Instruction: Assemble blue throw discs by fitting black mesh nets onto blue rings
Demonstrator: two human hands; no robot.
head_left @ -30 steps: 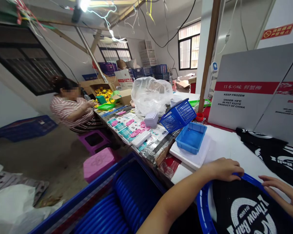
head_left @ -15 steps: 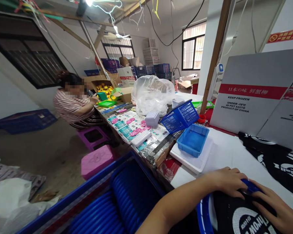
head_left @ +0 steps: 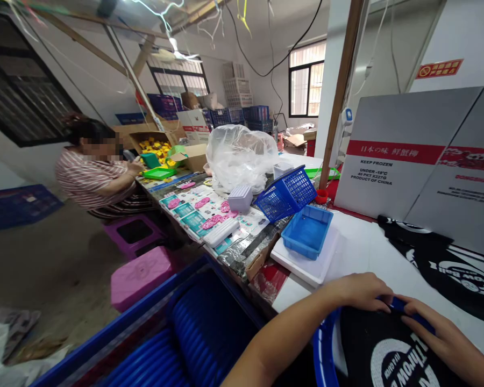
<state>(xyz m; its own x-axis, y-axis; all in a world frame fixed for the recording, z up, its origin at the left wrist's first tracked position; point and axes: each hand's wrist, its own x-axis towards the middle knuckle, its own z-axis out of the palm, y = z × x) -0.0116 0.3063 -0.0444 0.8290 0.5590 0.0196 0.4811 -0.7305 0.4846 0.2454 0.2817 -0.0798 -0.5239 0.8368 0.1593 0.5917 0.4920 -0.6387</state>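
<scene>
At the lower right, a blue plastic ring (head_left: 321, 352) lies under a black printed fabric disc (head_left: 363, 330) with white lettering. My left hand (head_left: 363, 291) is closed over the ring's far edge, its fingertips pressing at the fabric border. Close beside it, my right hand (head_left: 429, 321) grips the same edge, thumb on the fabric and fingers along the blue rim. The near part of the ring and fabric runs out of the picture. More black printed fabric discs (head_left: 455, 274) lie on the white table surface to the right.
A blue crate (head_left: 84, 349) holding stacked blue rings stands at the lower left. Beyond my hands are a blue tray (head_left: 306, 234) on a white slab and a tilted blue basket (head_left: 280, 199). A large carton (head_left: 395, 129) stands behind. A person (head_left: 100, 177) sits at the far left.
The view has turned slightly right, so the room has shifted left. Both hands stay on the ring's edge; more of the blue ring shows at its left side.
</scene>
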